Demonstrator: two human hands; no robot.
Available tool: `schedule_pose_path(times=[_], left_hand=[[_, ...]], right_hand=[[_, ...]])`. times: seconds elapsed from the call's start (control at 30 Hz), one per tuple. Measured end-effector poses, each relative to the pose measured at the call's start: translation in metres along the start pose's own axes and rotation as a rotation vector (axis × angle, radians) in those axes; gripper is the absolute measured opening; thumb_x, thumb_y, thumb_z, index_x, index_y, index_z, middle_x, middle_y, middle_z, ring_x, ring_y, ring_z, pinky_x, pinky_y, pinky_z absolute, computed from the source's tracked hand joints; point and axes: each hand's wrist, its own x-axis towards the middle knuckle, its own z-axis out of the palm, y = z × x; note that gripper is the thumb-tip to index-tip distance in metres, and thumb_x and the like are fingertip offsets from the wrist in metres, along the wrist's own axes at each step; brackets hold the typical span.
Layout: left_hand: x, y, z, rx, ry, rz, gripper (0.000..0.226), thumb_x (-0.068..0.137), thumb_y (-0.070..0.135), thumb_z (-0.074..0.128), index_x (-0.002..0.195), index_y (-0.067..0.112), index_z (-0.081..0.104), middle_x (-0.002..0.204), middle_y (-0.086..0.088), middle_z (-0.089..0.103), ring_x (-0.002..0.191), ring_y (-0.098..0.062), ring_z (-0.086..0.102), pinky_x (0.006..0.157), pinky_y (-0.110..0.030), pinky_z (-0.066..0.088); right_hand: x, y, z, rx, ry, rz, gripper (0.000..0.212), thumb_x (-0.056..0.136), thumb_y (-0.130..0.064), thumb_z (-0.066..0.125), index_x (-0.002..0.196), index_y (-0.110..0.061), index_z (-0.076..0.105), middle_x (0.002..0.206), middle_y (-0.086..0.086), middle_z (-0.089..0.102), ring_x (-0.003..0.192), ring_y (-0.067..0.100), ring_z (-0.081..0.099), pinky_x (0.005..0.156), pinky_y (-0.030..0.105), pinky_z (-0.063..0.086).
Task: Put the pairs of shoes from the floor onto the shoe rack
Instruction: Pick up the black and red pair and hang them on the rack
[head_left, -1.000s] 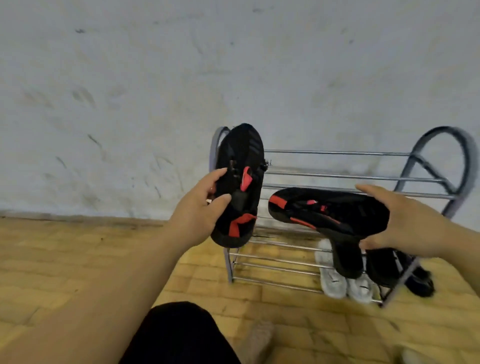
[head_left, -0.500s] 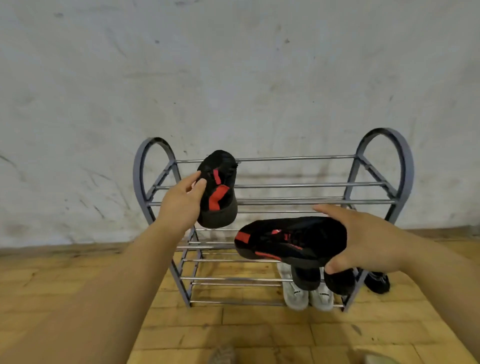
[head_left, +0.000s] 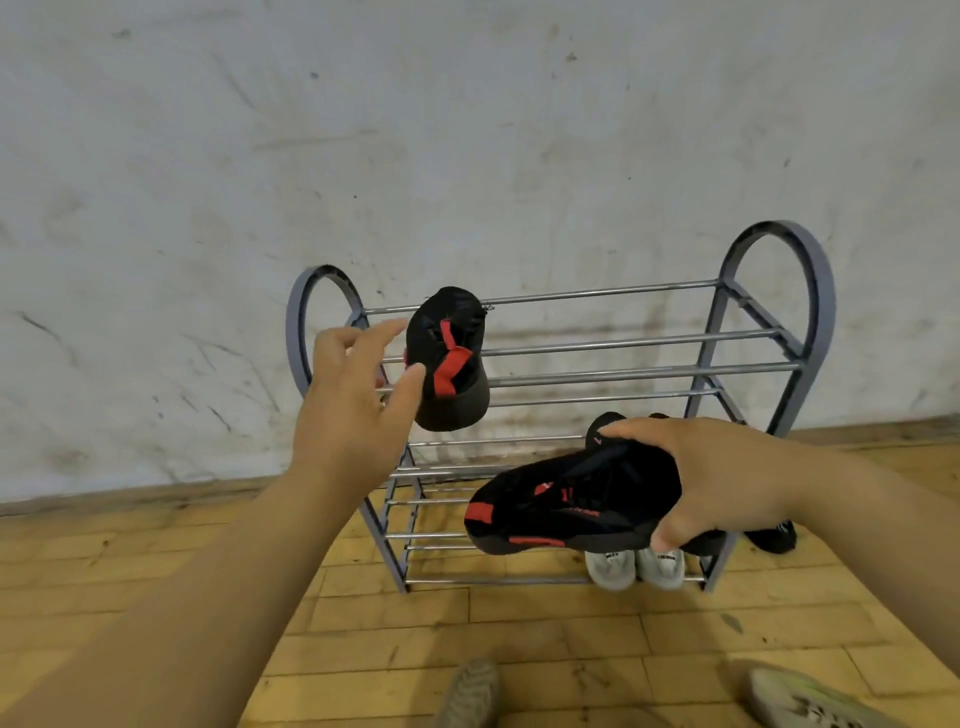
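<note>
A grey metal shoe rack (head_left: 774, 312) with chrome bars stands against the wall. One black shoe with red trim (head_left: 449, 364) rests on the left part of its top shelf, toe pointing to the wall. My left hand (head_left: 358, 395) hovers just left of that shoe with fingers spread, touching it lightly or barely apart. My right hand (head_left: 727, 478) grips the matching black and red shoe (head_left: 566, 509) by its heel, sideways, in front of the middle shelf.
White sneakers (head_left: 634, 566) sit on the bottom shelf at the right, with dark shoes (head_left: 776, 538) behind my right hand. Two light grey-green shoes (head_left: 470, 693) lie on the yellow brick floor near the bottom edge. The scuffed white wall (head_left: 467, 130) stands behind the rack.
My left hand set its shoe on the top shelf and opened its fingers. The view pulled back and the right hand with its shoe sank slightly.
</note>
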Motion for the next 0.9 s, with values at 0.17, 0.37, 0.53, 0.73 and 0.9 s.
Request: schedule_pose_path(times=[0.17,0.37,0.53,0.73,0.9], left_hand=[[-0.051,0.027,-0.017,-0.046,-0.407,0.323,0.049,0.097,0.049,0.06,0.144,0.044,0.049,0.125,0.02,0.046,0.11,0.005,0.051,0.089,-0.01,0.04],[-0.077,0.008,-0.004,-0.169,-1.029,0.11,0.062,0.094,0.044,0.073,0.145,0.061,0.043,0.151,0.028,0.035,0.141,-0.002,0.039,0.118,-0.033,0.034],[-0.058,-0.002,-0.014,-0.45,-1.315,-0.074,0.074,0.091,0.004,0.076,0.154,0.03,0.047,0.152,0.008,0.056,0.14,-0.016,0.052,0.119,-0.048,0.039],[-0.046,0.001,-0.024,-0.563,-1.468,-0.073,0.079,0.091,-0.009,0.068,0.157,0.023,0.04,0.152,-0.004,0.056,0.138,-0.029,0.055,0.115,-0.048,0.043],[-0.055,0.004,-0.009,-0.658,-1.21,-0.24,0.064,0.094,0.01,0.074,0.15,0.033,0.05,0.141,-0.003,0.065,0.125,-0.03,0.066,0.108,-0.051,0.051]], right_hand=[[-0.015,-0.01,0.004,0.016,-0.059,-0.057,0.112,0.066,-0.049,0.09,0.151,-0.062,0.019,0.135,-0.034,0.039,0.117,-0.002,0.047,0.083,0.014,0.041],[-0.034,-0.029,0.004,0.054,-0.063,-0.181,0.109,0.063,-0.046,0.092,0.147,-0.068,0.025,0.138,-0.043,0.035,0.127,-0.007,0.045,0.102,0.025,0.043],[-0.045,-0.04,0.005,0.148,-0.072,-0.203,0.108,0.062,-0.038,0.095,0.142,-0.072,0.031,0.142,-0.043,0.039,0.13,-0.008,0.046,0.102,0.025,0.046],[-0.055,-0.036,0.005,0.337,-0.041,-0.166,0.098,0.065,-0.031,0.098,0.144,-0.058,0.046,0.139,-0.034,0.053,0.125,-0.007,0.056,0.1,0.021,0.049],[-0.055,-0.031,0.008,0.384,0.235,0.017,0.074,0.083,-0.035,0.084,0.134,-0.066,0.04,0.115,-0.026,0.067,0.105,-0.003,0.066,0.087,0.016,0.048]])
